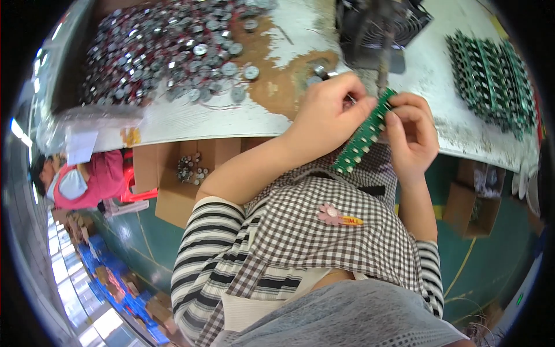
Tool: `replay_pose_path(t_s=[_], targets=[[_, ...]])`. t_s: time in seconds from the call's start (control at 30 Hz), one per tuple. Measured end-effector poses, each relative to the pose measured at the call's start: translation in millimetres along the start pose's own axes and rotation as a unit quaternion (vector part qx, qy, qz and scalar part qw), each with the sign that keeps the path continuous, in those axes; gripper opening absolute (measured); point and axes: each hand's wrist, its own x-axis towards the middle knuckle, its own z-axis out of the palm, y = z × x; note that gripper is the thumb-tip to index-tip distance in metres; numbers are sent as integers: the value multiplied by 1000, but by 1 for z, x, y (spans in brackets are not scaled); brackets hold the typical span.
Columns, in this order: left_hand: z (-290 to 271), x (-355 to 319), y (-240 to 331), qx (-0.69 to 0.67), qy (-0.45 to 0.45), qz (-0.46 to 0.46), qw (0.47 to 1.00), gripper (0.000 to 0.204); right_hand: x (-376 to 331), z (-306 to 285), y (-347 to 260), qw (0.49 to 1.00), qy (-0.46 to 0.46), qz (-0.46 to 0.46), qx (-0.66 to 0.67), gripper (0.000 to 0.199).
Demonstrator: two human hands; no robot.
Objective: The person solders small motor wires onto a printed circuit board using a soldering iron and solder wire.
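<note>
A long green circuit board strip (363, 136) with pale small parts in rows slants over the table's front edge. My right hand (413, 136) pinches its upper right edge between thumb and fingers. My left hand (338, 110) is closed at the other side of the strip, thumb and finger near its upper end; what it holds is hidden. Just above the strip's top hangs a blurred metal rod (383, 63), perhaps a soldering iron. Beside my left knuckles lie a few round silver parts (319, 72).
Many round silver parts with red wires (173, 49) are heaped at the table's left. A black fan (384, 26) stands at the back. More green boards (491, 81) are stacked at right. Cardboard boxes (173, 191) sit below the table; another person (95, 179) is at far left.
</note>
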Motion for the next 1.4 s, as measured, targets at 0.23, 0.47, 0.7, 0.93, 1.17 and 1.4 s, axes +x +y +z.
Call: replay_pose_path(t_s=[0.23, 0.47, 0.7, 0.93, 1.17, 1.4], targets=[[-125, 40, -1, 429, 270, 237, 828, 15, 0, -5, 13, 1000, 3, -18, -20, 6], [-149, 84, -35, 681, 175, 125, 700, 8, 6, 0, 14, 1000, 5, -26, -13, 5], [-129, 75, -9, 507, 282, 141, 802, 25, 3, -3, 19, 1000, 17, -9, 9, 6], [-97, 27, -8, -17, 310, 182, 933, 29, -1, -4, 17, 996, -26, -15, 82, 9], [-41, -15, -2, -206, 34, -79, 975, 39, 2, 1, 10, 997, -41, -62, -2, 9], [-19, -10, 1, -187, -4, -123, 975, 13, 2, 4, 9, 994, -38, -94, -29, 9]])
